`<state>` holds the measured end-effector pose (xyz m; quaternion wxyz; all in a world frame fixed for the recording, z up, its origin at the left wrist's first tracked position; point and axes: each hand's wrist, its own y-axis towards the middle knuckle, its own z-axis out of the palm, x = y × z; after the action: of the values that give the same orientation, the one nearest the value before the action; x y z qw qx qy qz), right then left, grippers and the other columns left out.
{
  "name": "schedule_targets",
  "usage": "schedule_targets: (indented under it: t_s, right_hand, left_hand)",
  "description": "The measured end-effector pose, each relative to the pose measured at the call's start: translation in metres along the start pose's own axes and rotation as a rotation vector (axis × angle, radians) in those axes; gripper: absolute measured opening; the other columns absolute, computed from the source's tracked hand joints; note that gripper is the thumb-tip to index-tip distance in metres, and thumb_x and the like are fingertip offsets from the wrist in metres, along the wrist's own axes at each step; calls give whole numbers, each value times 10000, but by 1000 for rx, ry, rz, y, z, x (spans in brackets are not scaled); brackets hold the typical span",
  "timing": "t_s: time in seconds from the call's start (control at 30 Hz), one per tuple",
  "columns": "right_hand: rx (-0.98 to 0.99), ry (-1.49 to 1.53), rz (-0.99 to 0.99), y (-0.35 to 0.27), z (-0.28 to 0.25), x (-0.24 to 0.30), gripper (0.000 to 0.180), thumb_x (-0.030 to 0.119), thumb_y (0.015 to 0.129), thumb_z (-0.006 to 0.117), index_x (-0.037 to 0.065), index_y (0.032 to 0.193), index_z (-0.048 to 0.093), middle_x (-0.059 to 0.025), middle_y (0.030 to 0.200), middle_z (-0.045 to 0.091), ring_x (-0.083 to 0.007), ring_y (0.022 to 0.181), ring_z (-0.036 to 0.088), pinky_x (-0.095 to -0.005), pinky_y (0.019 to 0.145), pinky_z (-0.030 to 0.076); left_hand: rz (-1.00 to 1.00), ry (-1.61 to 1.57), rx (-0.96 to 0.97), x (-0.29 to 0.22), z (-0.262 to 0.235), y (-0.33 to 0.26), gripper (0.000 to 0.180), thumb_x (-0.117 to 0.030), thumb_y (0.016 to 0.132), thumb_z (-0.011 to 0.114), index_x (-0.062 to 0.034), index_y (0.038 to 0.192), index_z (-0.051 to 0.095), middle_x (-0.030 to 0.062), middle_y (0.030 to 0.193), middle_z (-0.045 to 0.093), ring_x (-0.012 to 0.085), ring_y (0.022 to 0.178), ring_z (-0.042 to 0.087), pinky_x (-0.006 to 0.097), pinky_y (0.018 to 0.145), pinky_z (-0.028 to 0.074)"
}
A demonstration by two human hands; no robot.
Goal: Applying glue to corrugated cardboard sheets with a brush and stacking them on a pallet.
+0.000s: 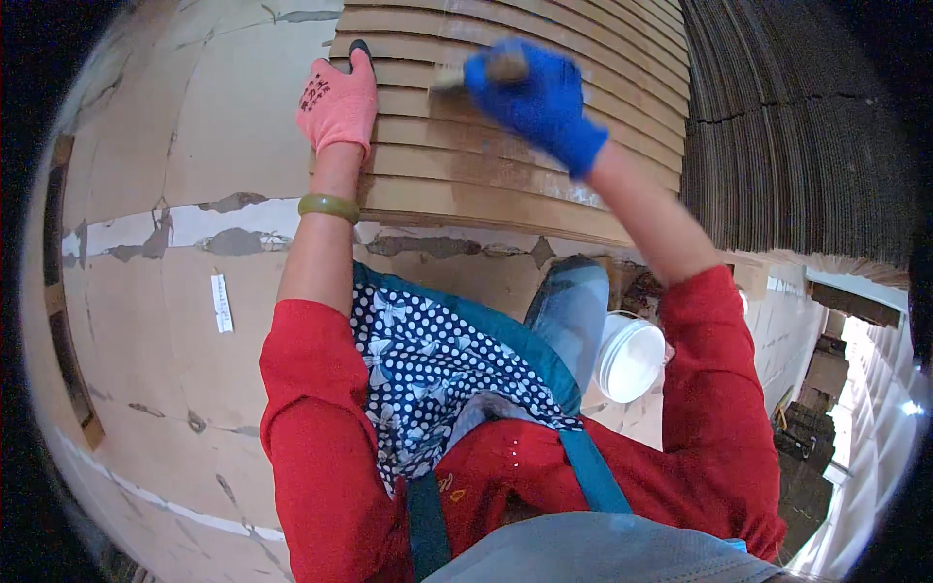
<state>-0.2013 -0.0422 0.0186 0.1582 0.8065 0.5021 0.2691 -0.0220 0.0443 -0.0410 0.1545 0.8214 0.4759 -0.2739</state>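
Overlapping brown cardboard sheets lie in a fanned stack, their edges stepped in rows. At the stack's left edge is my left hand, in a pink glove with dark fingertips. Its thumb lies on the sheets and the other fingers bend down over the side, mostly hidden, gripping the edge. My right hand, in a blue glove and smeared by motion, is closed around a brush. The brush's pale end meets the upper middle of the sheets, where some patches look wet and shiny.
A tall bank of dark corrugated cardboard stands to the right of the sheets. By my leg is a white bucket. The tan floor has cracks and a pale stripe; a small white printed strip lies on it.
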Motion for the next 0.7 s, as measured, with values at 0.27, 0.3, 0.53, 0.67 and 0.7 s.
schedule_targets:
  t_s: [0.27,0.3,0.53,0.67,0.7]
  right_hand:
    - [26,210,139,27,-24,5,114,155,770,653,67,707,614,-20,618,590,-82,583,566,-287,537,453]
    - [27,214,143,44,-23,-3,114,155,770,653,67,707,614,-20,618,590,-82,583,566,-287,537,453]
    - [-154,200,395,108,-5,-67,315,335,766,619,47,639,606,-95,542,580,-189,494,567,-331,493,425]
    - [17,340,368,70,9,-54,254,281,768,630,55,653,612,-80,576,590,-162,523,572,-321,506,437]
    - [97,399,348,46,0,-36,227,258,768,635,59,662,616,-73,593,596,-153,536,575,-317,512,442]
  left_hand:
    - [-2,2,17,0,-2,1,626,-542,824,368,23,1051,517,218,1002,593,351,943,567,413,829,421]
    - [-7,5,18,0,-2,1,629,-544,823,368,24,1049,517,218,1000,593,351,942,568,412,829,420]
    - [16,-7,15,-12,5,2,639,-549,822,366,29,1050,516,213,997,595,350,940,570,412,839,415]
    - [-10,26,14,4,3,2,638,-548,822,367,30,1047,518,209,1000,595,348,943,569,412,841,414]
    - [-23,31,16,9,2,2,637,-547,822,368,30,1045,520,208,1003,594,347,945,569,412,841,414]
